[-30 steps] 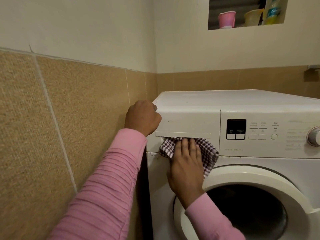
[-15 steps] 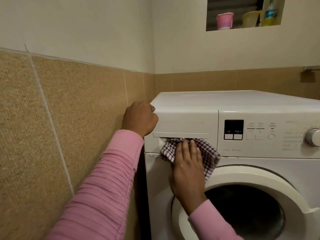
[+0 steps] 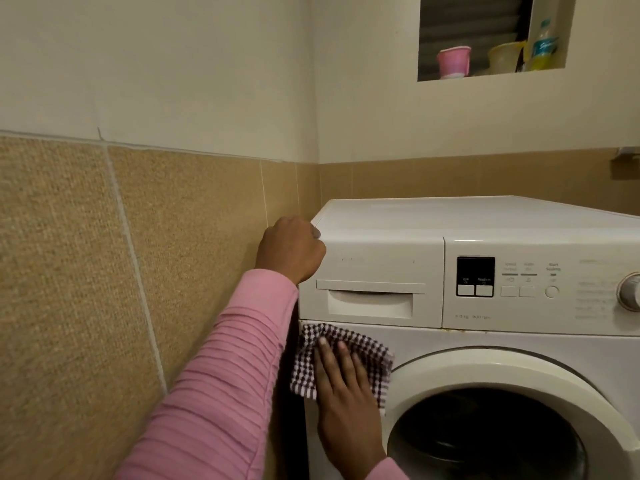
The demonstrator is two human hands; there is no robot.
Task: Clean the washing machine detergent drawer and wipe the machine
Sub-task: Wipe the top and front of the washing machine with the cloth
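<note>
A white front-loading washing machine (image 3: pixel 485 223) stands in the corner. Its detergent drawer (image 3: pixel 370 303) is closed, at the upper left of the front panel. My left hand (image 3: pixel 291 249) grips the machine's top left corner with curled fingers. My right hand (image 3: pixel 346 403) presses a brown-and-white checked cloth (image 3: pixel 306 368) flat against the front panel, just below the drawer and left of the door ring. Its fingers lie straight on the cloth.
A tan tiled wall (image 3: pixel 104 271) runs close along the machine's left side, with a narrow dark gap between them. The round door (image 3: pixel 485 438) and a control knob (image 3: pixel 630 291) are to the right. A wall niche above holds a pink cup (image 3: pixel 453 62), a yellow cup (image 3: pixel 504 57) and a bottle (image 3: pixel 543 45).
My right hand has slid the cloth down from the drawer's handle recess to the panel below it, so the recess now shows. My left hand stays on the corner.
</note>
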